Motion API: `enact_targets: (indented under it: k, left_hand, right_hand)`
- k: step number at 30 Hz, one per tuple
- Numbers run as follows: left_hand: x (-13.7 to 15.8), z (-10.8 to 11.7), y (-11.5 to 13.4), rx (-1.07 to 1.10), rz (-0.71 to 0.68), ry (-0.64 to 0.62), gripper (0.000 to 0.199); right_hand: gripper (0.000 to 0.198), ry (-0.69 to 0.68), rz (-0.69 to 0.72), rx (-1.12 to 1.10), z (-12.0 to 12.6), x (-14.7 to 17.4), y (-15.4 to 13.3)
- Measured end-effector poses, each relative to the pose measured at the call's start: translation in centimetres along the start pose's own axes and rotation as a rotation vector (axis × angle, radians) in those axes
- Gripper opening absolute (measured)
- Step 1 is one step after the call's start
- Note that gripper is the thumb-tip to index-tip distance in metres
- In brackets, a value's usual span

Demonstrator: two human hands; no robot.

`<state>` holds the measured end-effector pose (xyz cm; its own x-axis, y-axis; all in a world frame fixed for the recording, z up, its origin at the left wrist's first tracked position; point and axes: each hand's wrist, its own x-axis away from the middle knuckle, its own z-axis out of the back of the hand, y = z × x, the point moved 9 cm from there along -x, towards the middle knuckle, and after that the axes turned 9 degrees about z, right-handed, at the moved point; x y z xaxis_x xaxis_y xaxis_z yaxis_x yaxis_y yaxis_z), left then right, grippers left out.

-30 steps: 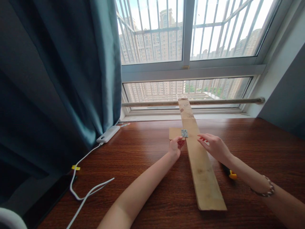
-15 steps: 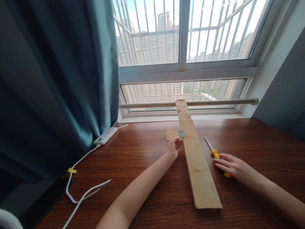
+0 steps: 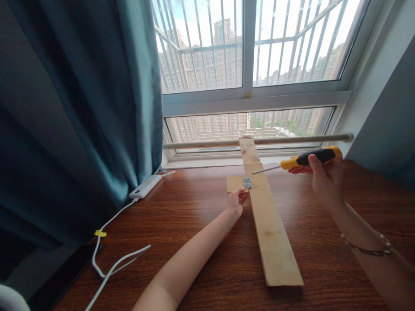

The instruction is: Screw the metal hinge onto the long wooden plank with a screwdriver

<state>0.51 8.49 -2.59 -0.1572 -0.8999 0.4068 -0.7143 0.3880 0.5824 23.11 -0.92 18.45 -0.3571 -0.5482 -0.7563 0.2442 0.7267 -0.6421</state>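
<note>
A screwdriver (image 3: 311, 158) with a yellow and black handle is held up in my right hand (image 3: 327, 179). Its shaft points left, and the tip shows just right of a metal hinge (image 3: 247, 183); I cannot tell whether it touches the wood. The hinge spans a small wooden piece (image 3: 234, 183) and a long wooden board (image 3: 271, 229). My left hand (image 3: 236, 202) is closed at the near edge of the small piece, thumb and fingers by the hinge's lower side. Part of that grip is hidden behind the fingers.
The board lies on a brown wooden table (image 3: 194, 224), its far end reaching a horizontal pipe (image 3: 301, 139) before the window. At left are a white power bank (image 3: 145, 186), a white cable (image 3: 112, 268) and a blue curtain (image 3: 142, 108).
My right hand has picked up the screwdriver from the table right of the board and raised it, bringing the tip toward the hinge. My left hand has stayed in place.
</note>
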Motion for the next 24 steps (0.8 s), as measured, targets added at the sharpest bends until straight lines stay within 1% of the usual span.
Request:
enact_targets:
  k: [2,4,6,9,11,13,19,24]
  left_hand:
    - [0.0,0.0,0.0,0.000,-0.003,-0.007,0.012]
    - [-0.1,0.0,0.0,0.001,-0.006,-0.014,0.012]
    - [-0.1,0.0,0.0,0.001,-0.007,-0.016,0.013]
    - [-0.2,0.1,-0.1,-0.005,0.000,-0.013,0.011]
    - [-0.3,0.2,-0.2,-0.005,0.010,-0.010,0.010]
    - [-0.4,0.2,-0.3,0.001,0.013,-0.012,0.010]
    - [-0.5,0.2,-0.3,0.005,0.008,-0.022,0.010]
    - [-0.4,0.1,-0.2,0.003,-0.003,-0.020,0.012]
  right_hand:
    - [0.035,0.013,-0.077,-0.059,-1.7,-1.7,0.6]
    - [0.039,-0.021,-0.139,-0.086,-3.3,-2.4,1.4]
    - [0.042,-0.067,-0.173,-0.064,-4.5,-2.3,2.1]
    - [0.044,-0.139,-0.161,0.027,-5.6,-1.4,2.3]
    - [0.043,-0.173,-0.134,0.088,-5.8,-1.0,2.0]
    - [0.043,-0.180,-0.122,0.102,-5.6,-0.9,1.8]
    - [0.042,-0.143,-0.157,-0.001,-4.7,-1.1,2.5]
    - [0.043,-0.158,-0.169,-0.002,-4.8,-0.8,2.8]
